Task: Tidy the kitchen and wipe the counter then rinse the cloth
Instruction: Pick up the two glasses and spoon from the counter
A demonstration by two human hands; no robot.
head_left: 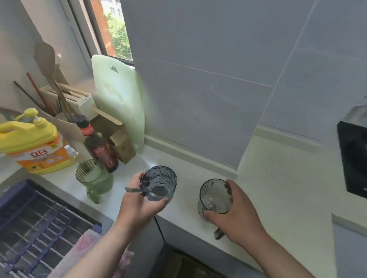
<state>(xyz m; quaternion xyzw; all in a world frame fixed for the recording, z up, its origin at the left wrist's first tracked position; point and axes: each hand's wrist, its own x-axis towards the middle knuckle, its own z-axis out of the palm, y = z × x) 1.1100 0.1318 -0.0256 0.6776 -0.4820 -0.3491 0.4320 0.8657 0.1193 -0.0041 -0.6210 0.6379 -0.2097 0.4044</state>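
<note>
Pale counter [284, 179] beside the sink [103, 219]: left hand [137, 205] holds a glass [162, 178] with spoon [134, 190], right hand [240, 220] grips a mug [213, 198] — probably clearing for wiping. Cloth [84, 240] drapes the sink edge.

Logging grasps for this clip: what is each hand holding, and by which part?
The left hand grips the bluish glass by its side wall; the right hand grips the grey mug round its body, not its handle.

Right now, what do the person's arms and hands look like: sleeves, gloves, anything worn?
The left hand and right hand are bare, with no gloves, rings or watch showing. The left forearm and right forearm are uncovered down to the picture's bottom edge; no sleeve is in view.
</note>
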